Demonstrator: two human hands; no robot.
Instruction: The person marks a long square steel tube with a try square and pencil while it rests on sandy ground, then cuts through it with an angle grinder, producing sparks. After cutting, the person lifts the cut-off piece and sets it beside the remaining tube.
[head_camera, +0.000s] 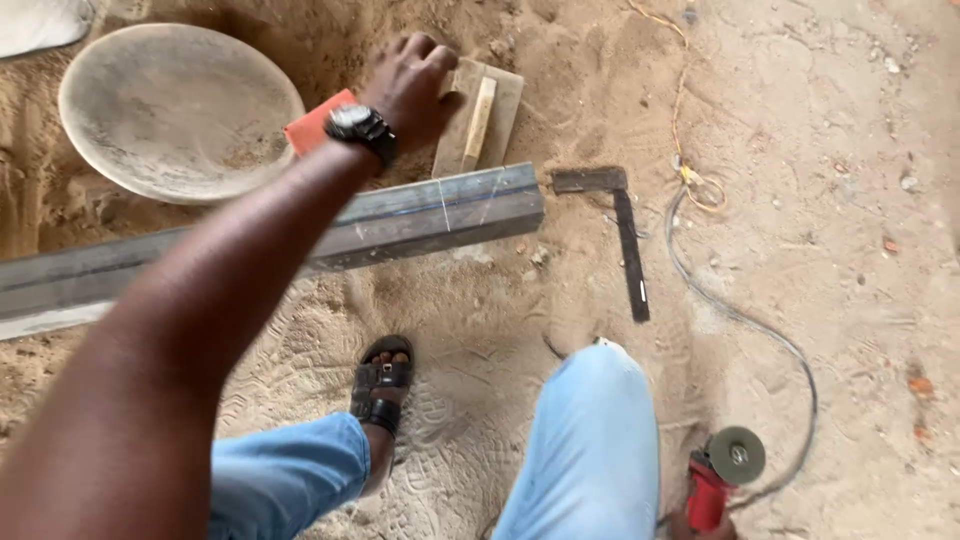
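Head view: left hand (412, 82) closed on wooden block (478, 118) beyond marked steel bar (300, 240), right hand (700, 525) barely visible, seemingly clasping red grinder (722, 475); next, likely propping before cutting.

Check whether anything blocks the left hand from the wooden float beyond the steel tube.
Nothing visible does. The left hand has reached across the steel tube and is at the wooden float, knuckles at its near edge. The red block lies beside the wrist, not between.

1. The wooden float (478, 116), a flat board with a pale handle strip, lies on the sand.
2. The red angle grinder (722, 476) stands disc-up by the right knee.
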